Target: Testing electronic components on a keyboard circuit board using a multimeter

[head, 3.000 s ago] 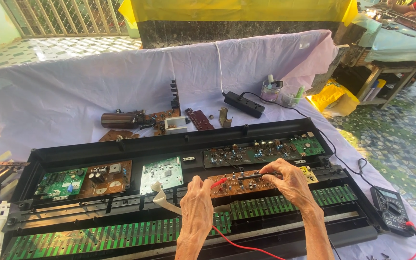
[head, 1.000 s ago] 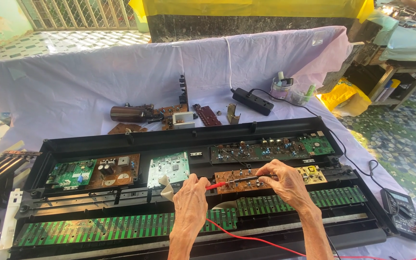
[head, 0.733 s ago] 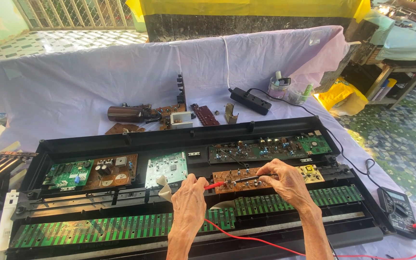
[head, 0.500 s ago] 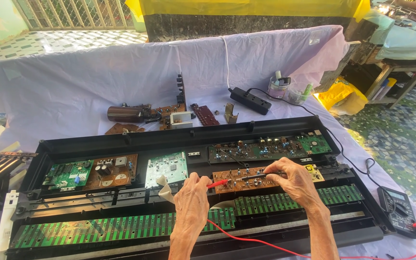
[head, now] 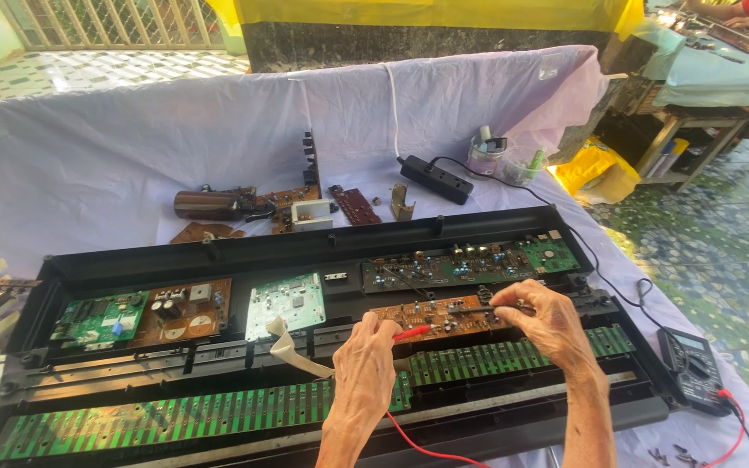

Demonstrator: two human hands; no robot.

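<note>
Head camera looks down into an opened electronic keyboard case on a cloth-covered table. Left hand pinches a red probe; right hand pinches a black probe, other fingers curled. Both tips rest on the brown circuit board at centre. At 4 o'clock lies the multimeter. For a good reading, I judge, hold both tips steady on single solder points, never bridging neighbours.
</note>
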